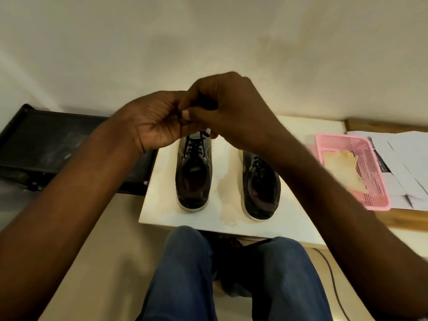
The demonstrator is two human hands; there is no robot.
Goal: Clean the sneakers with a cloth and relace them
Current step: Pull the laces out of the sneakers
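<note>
White smooth table [159,181] bears two dark mesh sneakers [194,174].

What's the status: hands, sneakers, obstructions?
Left hand and right hand pinch together above left sneaker, apparently on its lace. Right sneaker laced, untouched. Nothing blocking.

Your left hand [155,121] and right hand [222,105] are raised, touching at curled fingertips, forearms converging; held item not discernible.

Single head-worn wide-angle view, forward and steeply down, close over the small white table [162,205].
</note>
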